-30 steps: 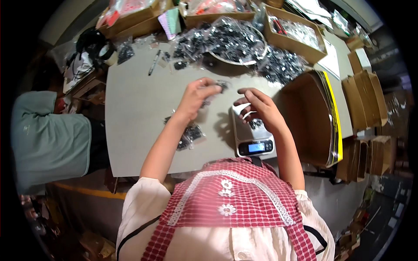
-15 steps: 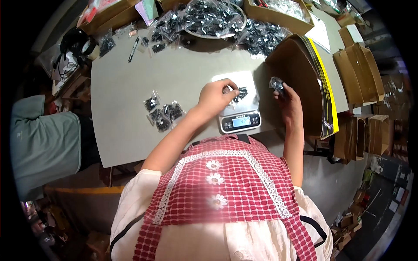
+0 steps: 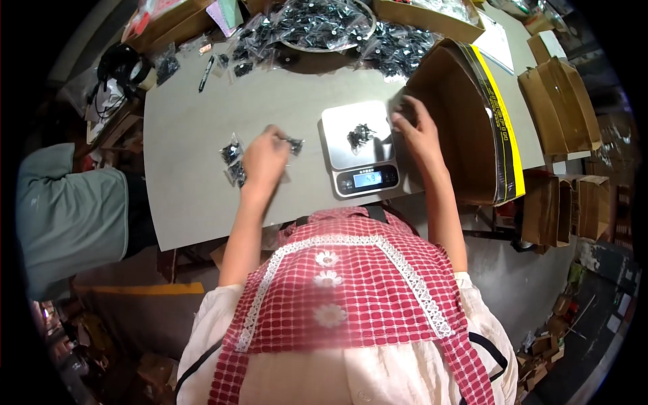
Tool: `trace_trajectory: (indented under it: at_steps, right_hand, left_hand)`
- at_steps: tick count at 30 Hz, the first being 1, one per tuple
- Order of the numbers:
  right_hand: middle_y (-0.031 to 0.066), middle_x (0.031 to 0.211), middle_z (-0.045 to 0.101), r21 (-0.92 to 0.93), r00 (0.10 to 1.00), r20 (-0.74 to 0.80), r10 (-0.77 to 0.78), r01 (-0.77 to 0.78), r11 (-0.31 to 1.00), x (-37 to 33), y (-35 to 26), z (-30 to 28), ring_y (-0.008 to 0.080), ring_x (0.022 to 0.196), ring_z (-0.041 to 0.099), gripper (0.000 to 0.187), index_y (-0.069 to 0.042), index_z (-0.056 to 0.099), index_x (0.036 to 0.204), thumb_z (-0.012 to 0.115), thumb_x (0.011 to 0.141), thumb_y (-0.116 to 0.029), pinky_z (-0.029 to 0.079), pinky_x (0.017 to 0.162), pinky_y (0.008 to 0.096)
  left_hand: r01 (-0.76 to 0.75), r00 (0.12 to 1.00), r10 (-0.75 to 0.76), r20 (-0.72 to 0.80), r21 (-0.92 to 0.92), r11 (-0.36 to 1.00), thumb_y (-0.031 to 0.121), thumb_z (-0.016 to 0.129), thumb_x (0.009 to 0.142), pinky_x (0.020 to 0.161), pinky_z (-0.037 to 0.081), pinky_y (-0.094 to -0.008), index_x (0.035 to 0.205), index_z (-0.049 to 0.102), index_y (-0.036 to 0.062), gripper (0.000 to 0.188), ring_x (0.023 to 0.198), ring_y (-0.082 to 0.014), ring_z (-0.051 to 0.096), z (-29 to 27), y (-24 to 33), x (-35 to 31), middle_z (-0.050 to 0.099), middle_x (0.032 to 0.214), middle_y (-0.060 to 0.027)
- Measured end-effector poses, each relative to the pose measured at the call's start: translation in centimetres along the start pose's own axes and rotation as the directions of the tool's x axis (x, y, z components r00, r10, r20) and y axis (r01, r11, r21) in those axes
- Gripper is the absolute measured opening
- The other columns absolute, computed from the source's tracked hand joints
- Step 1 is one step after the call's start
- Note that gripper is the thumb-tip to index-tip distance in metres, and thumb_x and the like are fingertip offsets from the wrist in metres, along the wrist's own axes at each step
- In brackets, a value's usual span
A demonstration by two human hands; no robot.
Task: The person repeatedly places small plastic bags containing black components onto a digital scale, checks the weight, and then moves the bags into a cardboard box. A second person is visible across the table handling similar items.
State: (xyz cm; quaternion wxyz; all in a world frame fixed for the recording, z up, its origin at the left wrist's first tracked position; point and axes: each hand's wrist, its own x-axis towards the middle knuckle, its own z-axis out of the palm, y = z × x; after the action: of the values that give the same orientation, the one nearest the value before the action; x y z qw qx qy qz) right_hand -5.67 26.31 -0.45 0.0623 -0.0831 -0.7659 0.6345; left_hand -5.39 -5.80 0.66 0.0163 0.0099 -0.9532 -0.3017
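Observation:
My left hand, smeared by motion, is over the left middle of the table. A small clear bag of black parts is at its fingertips and seems pinched there. Beside this hand lie two similar bags, an upper bag and a lower bag partly hidden by the hand. On the silver plate of the digital scale rests a small heap of black parts; whether a bag encloses it is unclear. My right hand hovers at the scale's right edge, thumb and fingers apart, with nothing visible in it.
An open cardboard box with a yellow-and-black edge stands right of the scale. Many bagged black parts fill and surround a round tray at the back. A marker lies back left. Another person's sleeve is at left.
My left hand has left the scale and moved left, and one bag has shifted up and right with it. My right hand came up toward the scale; the bag it held no longer shows.

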Motion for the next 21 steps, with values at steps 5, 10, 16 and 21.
trace_trajectory:
  at_steps: [5, 10, 16, 21]
  right_hand:
    - [0.0073, 0.108, 0.068, 0.123, 0.994, 0.029, 0.104, -0.107, 0.987, -0.1, 0.9, -2.1, 0.0134, 0.091, 0.062, 0.04, -0.001, 0.062, 0.131, 0.067, 0.093, -0.011, 0.049, 0.082, 0.0252]
    - [0.0063, 0.105, 0.067, 0.111, 0.998, 0.0, 0.062, -0.061, 0.992, -0.6, 1.3, -3.0, 0.0136, 0.091, 0.063, 0.04, -0.001, 0.063, 0.13, 0.066, 0.092, -0.012, 0.049, 0.084, 0.0266]
    - [0.0088, 0.107, 0.067, 0.115, 0.997, -0.074, 0.038, -0.029, 0.993, -1.1, 1.0, -2.3, 0.0152, 0.095, 0.065, 0.046, 0.002, 0.058, 0.135, 0.068, 0.092, -0.012, 0.05, 0.087, 0.028]
    - [0.0112, 0.109, 0.067, 0.115, 0.993, -0.111, 0.03, -0.017, 0.993, -0.7, 1.5, -2.0, 0.0155, 0.096, 0.065, 0.048, 0.004, 0.055, 0.136, 0.068, 0.092, -0.01, 0.051, 0.087, 0.0282]
  left_hand:
    - [0.319, 0.942, -0.266, 0.205, -0.791, 0.521, 0.02, 0.065, 0.093, 0.063, 0.049, -0.0291, 0.099, 0.067, 0.0003, 0.021, 0.069, -0.0135, 0.057, -2.4, -3.7, -1.5, 0.065, 0.082, -0.0035]
    - [0.518, 0.8, 0.122, 0.587, -0.575, -0.633, 0.018, 0.057, 0.098, 0.065, 0.049, -0.0283, 0.108, 0.063, 0.0005, 0.022, 0.074, -0.0152, 0.057, -1.7, -4.7, -3.2, 0.064, 0.091, -0.0057]
    - [0.48, 0.673, -0.123, 0.729, -0.557, -0.678, 0.019, 0.048, 0.101, 0.09, 0.049, -0.0436, 0.119, 0.062, -0.0006, 0.03, 0.102, -0.0279, 0.061, -0.9, -1.1, -5.4, 0.064, 0.11, -0.0162]
    - [0.544, 0.699, -0.084, 0.71, -0.604, -0.583, 0.022, 0.044, 0.106, 0.094, 0.048, -0.0452, 0.128, 0.056, 0.0, 0.034, 0.105, -0.0281, 0.061, -1.5, -0.5, -6.2, 0.062, 0.115, -0.0153]
